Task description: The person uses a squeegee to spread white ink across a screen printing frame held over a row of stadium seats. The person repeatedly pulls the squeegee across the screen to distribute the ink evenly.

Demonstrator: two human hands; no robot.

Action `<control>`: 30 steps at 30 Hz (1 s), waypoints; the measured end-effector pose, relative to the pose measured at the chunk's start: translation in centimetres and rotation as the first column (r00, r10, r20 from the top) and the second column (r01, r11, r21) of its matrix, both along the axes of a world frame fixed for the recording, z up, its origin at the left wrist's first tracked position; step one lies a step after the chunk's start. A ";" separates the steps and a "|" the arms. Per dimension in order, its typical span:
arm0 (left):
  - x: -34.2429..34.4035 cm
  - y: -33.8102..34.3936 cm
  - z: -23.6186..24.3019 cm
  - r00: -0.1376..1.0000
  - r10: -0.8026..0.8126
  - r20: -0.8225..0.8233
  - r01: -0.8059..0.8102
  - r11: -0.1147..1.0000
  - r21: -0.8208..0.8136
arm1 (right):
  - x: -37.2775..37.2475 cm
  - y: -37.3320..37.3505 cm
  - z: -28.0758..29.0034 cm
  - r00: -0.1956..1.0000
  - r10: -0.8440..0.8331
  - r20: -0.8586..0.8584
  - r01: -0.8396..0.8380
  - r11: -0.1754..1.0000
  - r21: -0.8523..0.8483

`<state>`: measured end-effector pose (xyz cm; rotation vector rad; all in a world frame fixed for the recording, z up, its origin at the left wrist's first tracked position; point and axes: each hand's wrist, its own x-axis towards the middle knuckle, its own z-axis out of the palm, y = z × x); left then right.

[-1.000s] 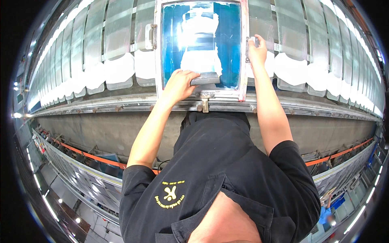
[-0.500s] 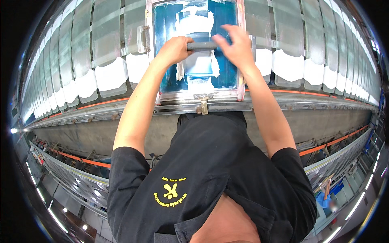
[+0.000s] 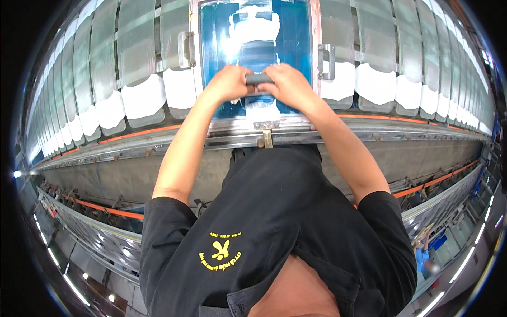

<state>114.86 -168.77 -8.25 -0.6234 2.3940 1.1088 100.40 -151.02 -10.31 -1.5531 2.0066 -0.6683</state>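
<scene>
Both my hands grip a dark squeegee (image 3: 257,79) over a blue screen-printing frame (image 3: 316,31). My left hand (image 3: 228,83) is closed round its left end, and my right hand (image 3: 288,87) round its right end. Only the middle of the squeegee shows between my fingers; its blade is hidden. White ink (image 3: 254,27) lies in a thick patch on the mesh beyond the squeegee. Pale tape (image 3: 262,110) covers the mesh at the near edge.
Metal handles (image 3: 186,50) stick out at both sides of the frame. Rows of glassy boards (image 3: 138,47) carrying white fabric pieces (image 3: 143,98) run left and right. A metal rail (image 3: 422,132) passes in front of me. Another person (image 3: 424,260) is far off at lower right.
My right hand, open and off the squeegee before, has closed on its right end. Both hands and the squeegee have come nearer to me along the screen.
</scene>
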 end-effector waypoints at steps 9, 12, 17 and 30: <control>1.8 2.6 -3.3 0.955 0.078 -0.286 -0.142 0.967 -0.213 | 2.2 0.8 -2.9 0.986 -0.109 -0.129 0.069 0.956 -0.284; 3.3 3.9 -3.0 0.965 0.067 -0.255 -0.101 0.987 -0.124 | 4.3 3.3 -1.9 0.990 -0.118 -0.073 0.106 0.982 -0.155; 1.5 1.8 -0.7 0.996 0.022 -0.082 -0.022 1.000 0.001 | -1.6 3.6 -1.0 0.919 -0.380 0.106 0.395 0.894 -0.212; 4.4 4.1 -3.9 0.916 0.114 -0.384 -0.180 0.974 -0.139 | -11.5 5.1 -11.3 0.418 -0.790 0.448 0.867 0.494 0.062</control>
